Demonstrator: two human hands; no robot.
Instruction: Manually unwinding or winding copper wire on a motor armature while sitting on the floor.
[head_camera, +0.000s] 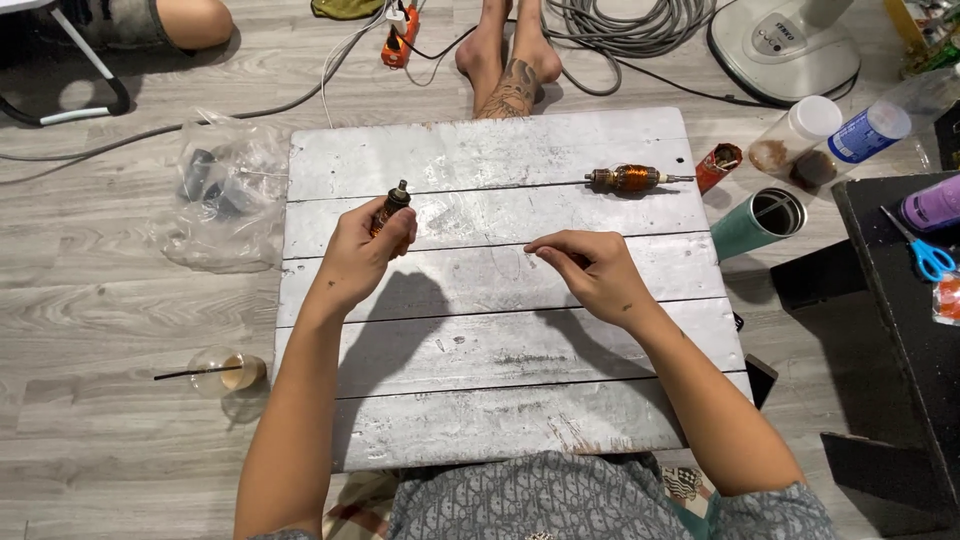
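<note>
Both forearms reach over the white plank board (480, 340). Left hand (362, 252) is clamped on 1 small motor armature (392, 205); right hand (590, 270) is pinched together, empty. Another armature (632, 179) lies beyond the right hand.

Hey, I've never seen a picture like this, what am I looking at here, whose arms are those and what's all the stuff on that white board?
There is only one picture, taken by a camera worn on a person's head, looking down at their own two bare hands. No machine is involved.

The left hand grips a small motor armature, a metal shaft wound with copper wire. The right hand is pinched as if on something very fine, too thin to make out.

Both hover over a worn white wooden board on the floor. A second armature lies on the board near its far right.

Around it: a clear plastic bag, a plastic cup, a green tumbler, blue scissors. The bare feet at the top belong to another person.
</note>
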